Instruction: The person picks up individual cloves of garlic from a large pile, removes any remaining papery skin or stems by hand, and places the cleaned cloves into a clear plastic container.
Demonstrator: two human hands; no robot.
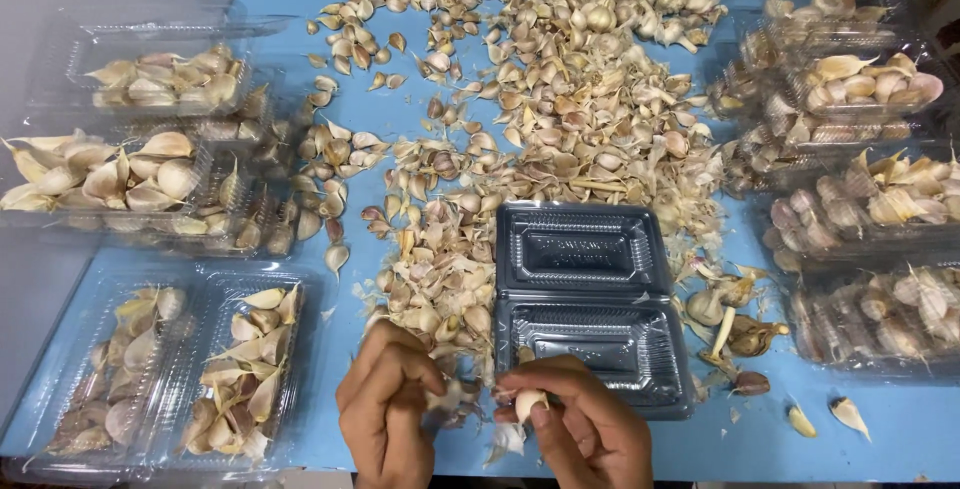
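While a garlic clove (527,404) is pinched by the right hand (580,424), the left hand (388,404) is curled narrow.
An open empty clamshell tray (590,304) lies at twelve o'clock, loose garlic cloves (560,99) heaped beyond.

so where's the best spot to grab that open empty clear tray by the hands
Probably the empty clamshell tray is best pinched at its right rim, coming in from the right. It lies open and flat, both halves up; loose garlic cloves crowd its left edge, and the right hand sits at its near corner.

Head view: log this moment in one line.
left hand: closed over garlic scraps | right hand: pinching garlic clove | open clear tray: empty | garlic pile: on blue table
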